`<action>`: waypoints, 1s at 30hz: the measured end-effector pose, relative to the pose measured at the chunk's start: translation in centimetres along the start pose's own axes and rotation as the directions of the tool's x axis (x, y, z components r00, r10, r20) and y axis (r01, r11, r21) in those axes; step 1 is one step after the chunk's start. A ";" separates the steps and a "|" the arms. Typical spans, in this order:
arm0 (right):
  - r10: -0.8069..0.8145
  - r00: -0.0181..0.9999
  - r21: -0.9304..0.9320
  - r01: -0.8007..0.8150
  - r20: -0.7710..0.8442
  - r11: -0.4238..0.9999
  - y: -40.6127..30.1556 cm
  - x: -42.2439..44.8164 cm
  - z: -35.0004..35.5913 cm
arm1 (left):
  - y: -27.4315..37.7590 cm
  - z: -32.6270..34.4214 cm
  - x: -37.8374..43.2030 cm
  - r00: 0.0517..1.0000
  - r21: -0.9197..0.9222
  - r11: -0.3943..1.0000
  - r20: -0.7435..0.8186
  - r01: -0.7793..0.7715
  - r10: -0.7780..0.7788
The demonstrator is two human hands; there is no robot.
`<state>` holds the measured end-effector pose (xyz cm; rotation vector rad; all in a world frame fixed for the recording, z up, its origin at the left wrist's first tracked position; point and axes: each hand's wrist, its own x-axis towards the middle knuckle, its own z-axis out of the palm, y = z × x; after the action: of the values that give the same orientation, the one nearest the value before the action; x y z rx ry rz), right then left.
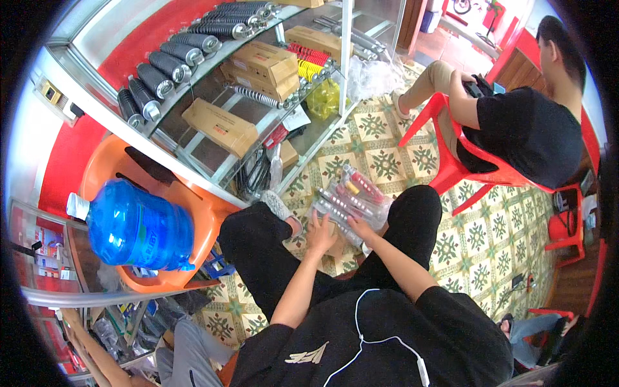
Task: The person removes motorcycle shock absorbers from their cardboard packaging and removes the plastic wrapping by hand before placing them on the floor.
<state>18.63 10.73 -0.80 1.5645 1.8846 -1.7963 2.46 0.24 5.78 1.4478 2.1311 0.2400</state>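
Observation:
Several coil-spring shock absorbers (344, 200) in clear plastic bags lie in front of me, low between my knees. One with a red spring (365, 186) is at the far end of the group. My left hand (321, 234) reaches down at their near left side, fingers spread, over what looks like a piece of brown cardboard (334, 247). On the right, my right hand (361, 229) rests at the near edge of the bagged parts, its fingertips touching the plastic; whether it grips anything cannot be told.
A glass display case (232, 181) with shock absorbers and cardboard boxes (220, 126) stands ahead on the left. An orange chair (205, 232) holds a blue water jug (140, 227). One person sits on a red chair (442, 140) at right; other people are at the lower corners.

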 end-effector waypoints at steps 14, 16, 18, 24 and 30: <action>-0.040 0.999 0.787 0.011 0.018 0.617 -5.9 -4.1 -3.5 | -7.0 -21.7 0.6 0.945 -0.673 0.707 -0.326 -0.216 -0.023; -0.165 0.979 0.784 0.196 -0.120 0.589 -5.3 -3.2 -3.7 | -8.1 -21.4 1.1 0.929 -0.681 0.688 -0.370 -0.252 -0.026; -0.134 0.978 0.799 0.207 -0.159 0.565 -6.6 -4.3 -3.3 | -9.2 -21.3 1.0 0.907 -0.689 0.667 -0.418 -0.283 -0.046; -0.259 0.965 0.907 0.150 -0.047 0.394 -7.5 -4.5 -6.0 | -7.5 -23.2 -0.8 0.807 -0.799 -0.133 -0.560 -0.586 -0.189; -0.226 0.957 0.930 0.242 -0.182 0.276 -14.3 -4.6 -6.0 | -9.2 -22.5 -1.3 0.790 -0.782 -0.184 -0.529 -0.596 -0.310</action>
<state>14.07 16.07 13.77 1.4579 0.9301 -3.4459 -16.49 -1.17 20.97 0.4474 1.0355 2.2308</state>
